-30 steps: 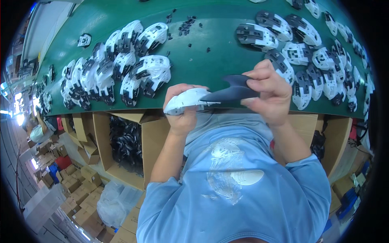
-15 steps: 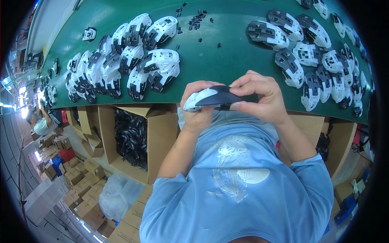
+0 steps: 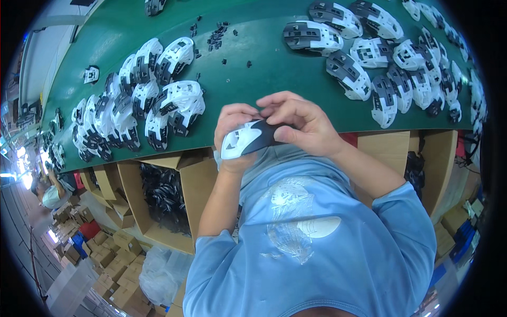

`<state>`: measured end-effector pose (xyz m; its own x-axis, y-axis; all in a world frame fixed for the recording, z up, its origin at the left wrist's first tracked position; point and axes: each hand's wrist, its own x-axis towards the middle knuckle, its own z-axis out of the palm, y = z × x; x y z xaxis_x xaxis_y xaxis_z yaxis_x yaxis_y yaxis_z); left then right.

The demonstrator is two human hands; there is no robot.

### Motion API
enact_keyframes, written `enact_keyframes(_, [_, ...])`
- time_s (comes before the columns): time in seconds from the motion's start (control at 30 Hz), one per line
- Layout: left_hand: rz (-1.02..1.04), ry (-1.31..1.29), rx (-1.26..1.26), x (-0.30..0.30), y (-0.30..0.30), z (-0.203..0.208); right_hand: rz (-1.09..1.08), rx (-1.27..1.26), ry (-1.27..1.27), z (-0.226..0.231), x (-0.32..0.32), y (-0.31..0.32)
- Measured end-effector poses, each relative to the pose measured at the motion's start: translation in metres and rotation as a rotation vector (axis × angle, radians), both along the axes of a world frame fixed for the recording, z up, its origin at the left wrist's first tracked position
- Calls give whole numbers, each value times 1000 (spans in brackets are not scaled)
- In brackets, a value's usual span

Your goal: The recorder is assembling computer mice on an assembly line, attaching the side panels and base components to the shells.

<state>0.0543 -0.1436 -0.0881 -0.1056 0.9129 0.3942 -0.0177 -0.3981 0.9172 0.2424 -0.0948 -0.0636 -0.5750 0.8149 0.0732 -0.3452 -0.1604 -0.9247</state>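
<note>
1. Two hands, left hand (image 3: 236,127) and right hand (image 3: 298,122), grip one white-and-black mouse shell (image 3: 248,138) at the green table (image 3: 264,74) edge.
2. Finished-looking shells (image 3: 142,100) lie piled (many); small black parts (image 3: 216,37) remain loose.

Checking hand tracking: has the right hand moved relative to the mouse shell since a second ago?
Yes. The right hand has shifted left along the white-and-black mouse shell, closing on the left hand; both now grip it at the green table edge.

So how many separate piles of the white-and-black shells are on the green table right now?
2. One pile of shells lies on the green table left of the hands; another pile spreads upper right. One more shell sits in the hands; others may be cut off at the rim.
</note>
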Motion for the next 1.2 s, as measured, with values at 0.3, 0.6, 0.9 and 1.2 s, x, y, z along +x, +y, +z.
enact_keyframes(0.3, [-155, 383, -72, -39, 30, 32, 78, 414, -271, 23, 23, 40])
enact_keyframes(0.6, [-95, 1091, 49, -30, 39, 35, -16, 1151, -655, 2, 22, 61])
enact_keyframes(0.9, [-83, 1032, 153, -37, 55, 31, 59, 1117, -735, -1, 37, 80])
enact_keyframes(1.2, [183, 1004, 157, -75, 73, 97, -128, 818, -694, 19, 46, 44])
